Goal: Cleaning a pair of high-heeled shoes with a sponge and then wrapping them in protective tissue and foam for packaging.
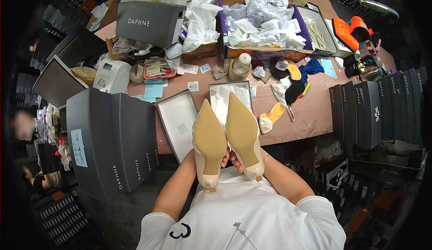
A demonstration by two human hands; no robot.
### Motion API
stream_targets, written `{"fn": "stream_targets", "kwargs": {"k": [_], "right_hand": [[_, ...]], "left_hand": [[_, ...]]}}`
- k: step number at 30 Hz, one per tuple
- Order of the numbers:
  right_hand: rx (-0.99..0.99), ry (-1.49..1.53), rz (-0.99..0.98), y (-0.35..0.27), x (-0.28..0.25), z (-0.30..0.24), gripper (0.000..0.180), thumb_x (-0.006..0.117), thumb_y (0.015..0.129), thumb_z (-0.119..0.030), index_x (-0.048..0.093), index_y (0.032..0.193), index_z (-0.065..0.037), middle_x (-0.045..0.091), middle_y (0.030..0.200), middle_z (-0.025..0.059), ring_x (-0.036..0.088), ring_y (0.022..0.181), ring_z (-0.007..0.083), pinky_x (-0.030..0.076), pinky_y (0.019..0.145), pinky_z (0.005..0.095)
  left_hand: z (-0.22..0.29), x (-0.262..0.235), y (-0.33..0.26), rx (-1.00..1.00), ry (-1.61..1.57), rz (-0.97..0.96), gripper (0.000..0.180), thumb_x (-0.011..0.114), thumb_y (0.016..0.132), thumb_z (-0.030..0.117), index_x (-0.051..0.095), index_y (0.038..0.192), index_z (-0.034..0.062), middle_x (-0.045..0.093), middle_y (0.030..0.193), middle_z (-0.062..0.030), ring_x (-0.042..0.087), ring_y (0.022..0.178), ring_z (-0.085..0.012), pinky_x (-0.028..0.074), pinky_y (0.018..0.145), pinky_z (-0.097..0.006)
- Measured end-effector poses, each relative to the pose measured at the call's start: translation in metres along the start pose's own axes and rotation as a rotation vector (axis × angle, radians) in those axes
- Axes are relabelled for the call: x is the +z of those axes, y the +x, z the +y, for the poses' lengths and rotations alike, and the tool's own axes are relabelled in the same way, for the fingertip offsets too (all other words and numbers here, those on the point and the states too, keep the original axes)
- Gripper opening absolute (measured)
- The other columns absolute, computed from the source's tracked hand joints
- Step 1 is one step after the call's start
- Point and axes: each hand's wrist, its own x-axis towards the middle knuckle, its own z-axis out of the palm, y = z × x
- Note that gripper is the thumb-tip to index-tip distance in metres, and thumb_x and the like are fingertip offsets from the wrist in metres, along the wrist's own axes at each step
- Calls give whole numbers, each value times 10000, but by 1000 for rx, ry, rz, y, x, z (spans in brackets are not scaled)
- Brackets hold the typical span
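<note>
A pair of beige pointed-toe heels is held up in front of my chest, soles toward me, toes pointing away and thin heels toward me. My left hand (224,159) grips the left-hand heeled shoe (209,135), and my right hand (236,162) grips the right-hand heeled shoe (243,130). The shoes hide most of both hands; only some bent fingers show between them. Just beyond the toes lies an open shoe box (248,88) with white tissue paper (219,100) inside. Its pale lid (178,119) lies tilted to the left.
Dark shoe boxes (90,133) stand at the left, with more boxes (366,110) at the right. A carton of crumpled paper (263,22) sits at the back. Tape rolls (238,71), cloths (272,115) and an orange tool (348,31) lie on the table (310,110).
</note>
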Motion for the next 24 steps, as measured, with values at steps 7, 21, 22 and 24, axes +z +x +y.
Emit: {"fn": "stream_targets", "kwargs": {"k": [7,21,22,24], "right_hand": [[-405,-1241,578,-1,-26,-50,465,580,934,-228,475,1319,11,609,1092,167,604,1030,204,475,843,291],[-441,-2095,631,-61,-53,-71,662,707,773,-240,446,1360,-79,482,1354,147,420,1278,330,335,1058,449],[-383,-2255,662,-65,-68,-76,664,706,762,-233,449,1359,-99,479,1358,135,405,1289,322,318,1060,481],[-260,-2577,705,-69,-96,-86,670,703,741,-217,456,1359,-139,473,1366,112,377,1312,307,285,1064,545]], "left_hand": [[12,-16,-8,-164,8,100,245,638,847,166,613,974,-42,639,861,-178,653,680,-266,557,572,-343],[-7,40,33,57,315,100,741,526,812,432,348,1394,10,529,1252,-213,553,1137,-385,527,887,-448],[-5,37,37,22,236,77,732,534,811,417,343,1398,25,520,1261,-215,555,1135,-385,528,883,-446],[-4,23,42,-36,74,37,718,550,808,385,333,1407,54,502,1279,-219,558,1131,-385,529,873,-442]]}}
